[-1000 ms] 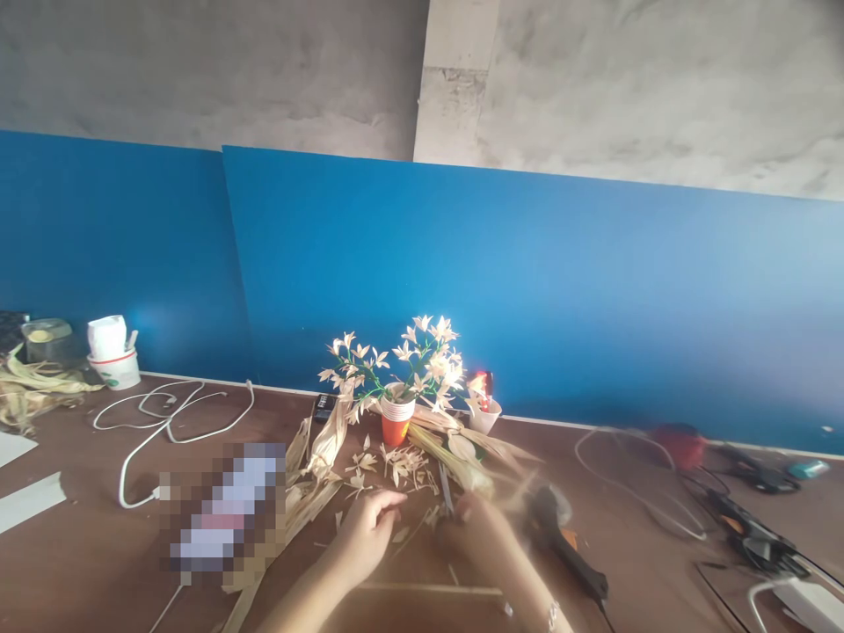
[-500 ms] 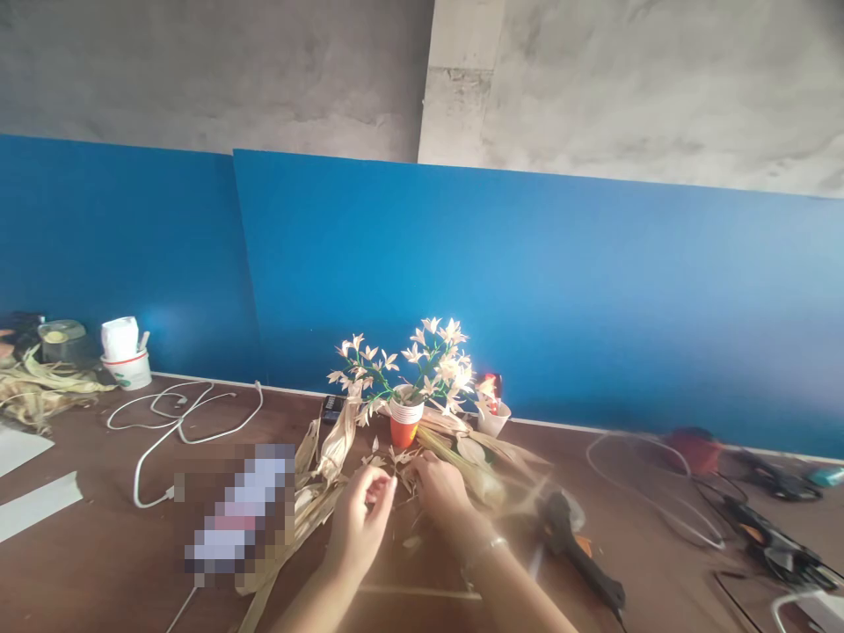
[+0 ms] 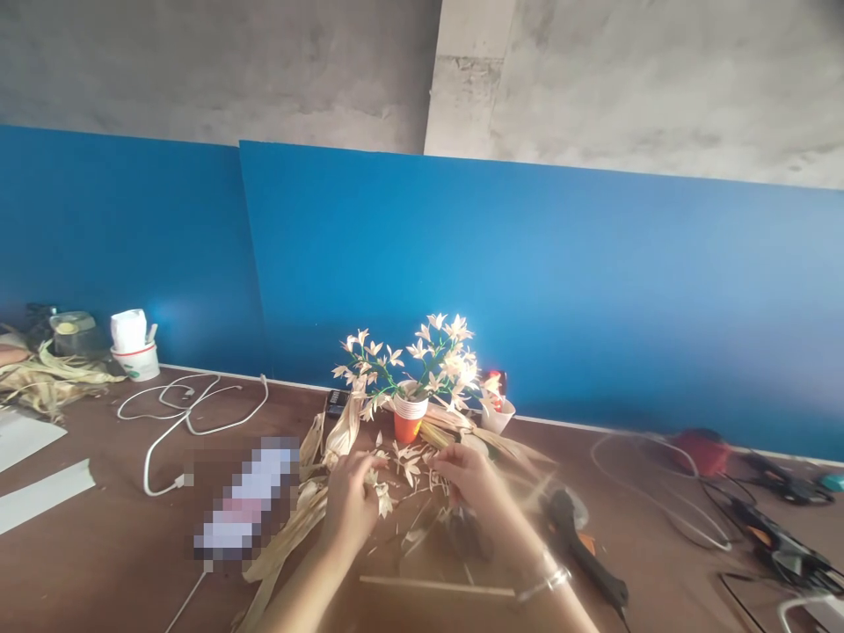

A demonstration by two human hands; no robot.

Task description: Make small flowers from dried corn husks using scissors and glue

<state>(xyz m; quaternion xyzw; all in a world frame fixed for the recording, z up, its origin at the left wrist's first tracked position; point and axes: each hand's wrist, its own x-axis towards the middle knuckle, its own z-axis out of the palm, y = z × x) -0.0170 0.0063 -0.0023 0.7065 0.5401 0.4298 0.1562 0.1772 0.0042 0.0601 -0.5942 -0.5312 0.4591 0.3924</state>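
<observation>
My left hand (image 3: 349, 505) is curled, its fingertips pinching a small pale husk flower (image 3: 382, 499) just above the brown table (image 3: 105, 536). My right hand (image 3: 468, 475) reaches in beside it, fingers bent and touching the loose cut husk petals (image 3: 412, 462) scattered there. Behind both hands stands an orange paper cup (image 3: 407, 420) holding a bouquet of husk flowers (image 3: 422, 356) on green stems. Dried corn husk leaves (image 3: 300, 519) lie left of my left hand. A thin wooden stick (image 3: 435, 586) lies near my forearms.
A black glue gun (image 3: 580, 549) lies right of my right wrist. White cables (image 3: 188, 413) loop at the left, beside a pixelated patch (image 3: 247, 501). A white cup (image 3: 135, 356) and husks (image 3: 40, 382) sit far left; tools and wires (image 3: 771, 527) far right. A blue board (image 3: 527, 290) backs the table.
Both hands have moved forward toward the cup and the loose petals. The left hand has closed on a small husk flower. The view has shifted slightly.
</observation>
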